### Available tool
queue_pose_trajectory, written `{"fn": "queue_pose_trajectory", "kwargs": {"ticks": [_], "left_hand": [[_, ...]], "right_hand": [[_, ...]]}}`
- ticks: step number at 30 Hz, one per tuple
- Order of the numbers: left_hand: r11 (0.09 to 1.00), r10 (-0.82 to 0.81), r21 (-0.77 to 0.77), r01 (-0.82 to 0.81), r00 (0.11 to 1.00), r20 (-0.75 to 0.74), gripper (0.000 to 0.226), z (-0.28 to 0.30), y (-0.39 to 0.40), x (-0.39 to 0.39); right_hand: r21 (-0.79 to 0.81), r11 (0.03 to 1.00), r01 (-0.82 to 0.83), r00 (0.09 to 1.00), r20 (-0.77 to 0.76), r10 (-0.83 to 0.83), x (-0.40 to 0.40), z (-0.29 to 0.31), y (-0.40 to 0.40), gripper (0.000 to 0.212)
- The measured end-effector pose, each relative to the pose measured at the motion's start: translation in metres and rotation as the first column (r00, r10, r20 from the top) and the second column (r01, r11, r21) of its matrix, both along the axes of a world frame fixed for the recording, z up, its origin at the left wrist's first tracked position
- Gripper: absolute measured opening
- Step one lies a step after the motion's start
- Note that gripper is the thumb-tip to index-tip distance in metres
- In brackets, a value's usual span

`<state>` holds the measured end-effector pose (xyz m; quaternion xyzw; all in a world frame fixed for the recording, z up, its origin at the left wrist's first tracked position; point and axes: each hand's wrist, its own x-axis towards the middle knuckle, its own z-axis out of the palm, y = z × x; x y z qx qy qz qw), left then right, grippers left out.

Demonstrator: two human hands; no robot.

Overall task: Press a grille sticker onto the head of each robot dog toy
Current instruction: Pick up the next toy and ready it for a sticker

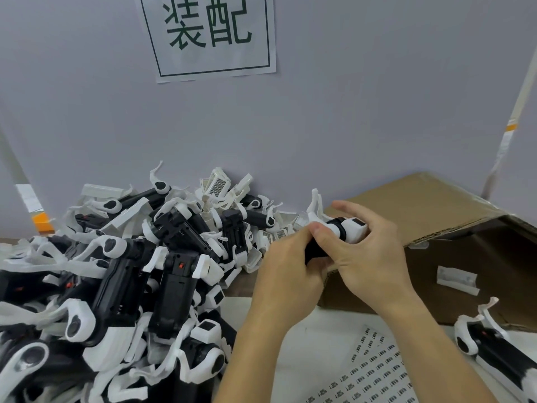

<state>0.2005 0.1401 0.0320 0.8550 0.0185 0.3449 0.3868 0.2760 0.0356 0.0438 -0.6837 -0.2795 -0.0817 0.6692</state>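
Observation:
I hold one black-and-white robot dog toy [347,228] up in front of me, its white head pointing right and its white legs sticking up. My left hand [290,266] grips the black body from below, thumb on top near the neck. My right hand [367,245] wraps around the head end, fingers curled over the far side. Whether a grille sticker sits on this head is hidden. A sticker sheet [374,373] with rows of small dark stickers lies on the table below my arms.
A big heap of robot dog toys [130,271] fills the table's left half up to the grey wall. An open cardboard box [436,228] stands at the right with a white part [457,279] inside. One more toy [491,347] lies at the lower right.

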Motion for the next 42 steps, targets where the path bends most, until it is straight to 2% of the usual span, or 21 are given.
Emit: {"fn": "queue_pose_trajectory", "kwargs": {"ticks": [7,9,12,14,16,17,19,20,21,25,27,30,32,33,36,39,42], "left_hand": [[0.998,0.043,-0.044,-0.044,0.999,-0.006,0.023,-0.001,0.002,0.0],[0.996,0.065,-0.058,-0.065,0.998,-0.003,0.022,-0.005,0.007,0.002],[0.992,0.098,-0.089,-0.09,0.99,0.099,0.021,-0.004,0.009,0.003],[0.971,0.145,-0.213,-0.112,0.979,0.145,0.019,-0.001,0.007,0.005],[0.886,0.201,-0.447,-0.121,0.97,0.136,0.019,0.003,0.005,0.003],[0.793,0.211,-0.602,-0.096,0.97,0.123,0.026,0.005,0.005,0.002],[0.524,0.139,-0.85,0.049,0.98,0.143,0.031,0.009,0.01,-0.001],[0.415,0.102,-0.903,0.114,0.98,0.17,0.03,0.012,0.012,-0.004],[0.375,0.084,-0.916,0.144,0.979,0.188,0.035,0.014,0.014,-0.006],[0.302,0.115,-0.944,0.137,0.977,0.178,0.034,0.015,0.017,-0.006],[0.236,0.115,-0.96,0.152,0.976,0.183,0.037,0.017,0.015,-0.006],[0.154,0.026,-0.948,0.279,0.958,0.286,0.052,0.018,0.015,-0.007],[0.174,-0.078,-0.928,0.328,0.944,0.319,0.06,0.019,0.014,-0.011],[0.206,-0.095,-0.919,0.336,0.942,0.323,0.06,0.019,0.014,-0.011],[0.279,-0.078,-0.889,0.364,0.931,0.357,0.053,0.017,0.016,-0.011],[0.251,-0.114,-0.89,0.38,0.925,0.363,0.056,0.016,0.017,-0.012],[0.269,-0.096,-0.905,0.329,0.944,0.315,0.062,0.016,0.015,-0.01]], "right_hand": [[0.08,0.995,-0.054,0.998,-0.01,0.055,0.002,0.001,0.001,0.048],[0.029,0.992,-0.125,0.991,-0.037,0.126,0.002,0.003,0.0,0.065],[-0.014,0.966,-0.257,0.964,-0.08,0.255,0.0,0.005,-0.002,0.096],[-0.003,0.966,-0.259,0.963,-0.08,0.258,-0.001,0.006,-0.002,0.09],[-0.01,0.978,-0.209,0.975,-0.084,0.207,0.002,0.004,-0.002,0.061],[-0.033,0.982,-0.185,0.979,-0.09,0.182,0.003,0.003,-0.001,0.043],[-0.096,0.98,-0.171,0.981,-0.113,0.16,0.007,0.001,0.0,0.016],[-0.12,0.977,-0.175,0.979,-0.123,0.161,0.008,-0.001,0.0,0.016],[-0.136,0.974,-0.181,0.977,-0.136,0.162,0.009,-0.001,0.001,0.019],[-0.229,0.934,-0.272,0.94,-0.269,0.208,0.004,-0.002,0.006,0.023],[-0.237,0.894,-0.38,0.879,-0.394,0.269,-0.001,-0.001,0.008,0.025],[-0.134,0.811,-0.57,0.728,-0.539,0.423,-0.007,0.002,0.008,0.043],[-0.05,0.754,-0.655,0.644,-0.558,0.523,-0.011,0.003,0.009,0.056],[-0.028,0.744,-0.668,0.636,-0.541,0.551,-0.012,0.003,0.01,0.057],[-0.006,0.782,-0.624,0.708,-0.428,0.562,-0.013,-0.001,0.014,0.028],[0.002,0.842,-0.539,0.776,-0.387,0.498,-0.013,-0.003,0.017,0.023],[-0.001,0.839,-0.544,0.78,-0.37,0.505,-0.017,-0.004,0.02,0.021]]}}
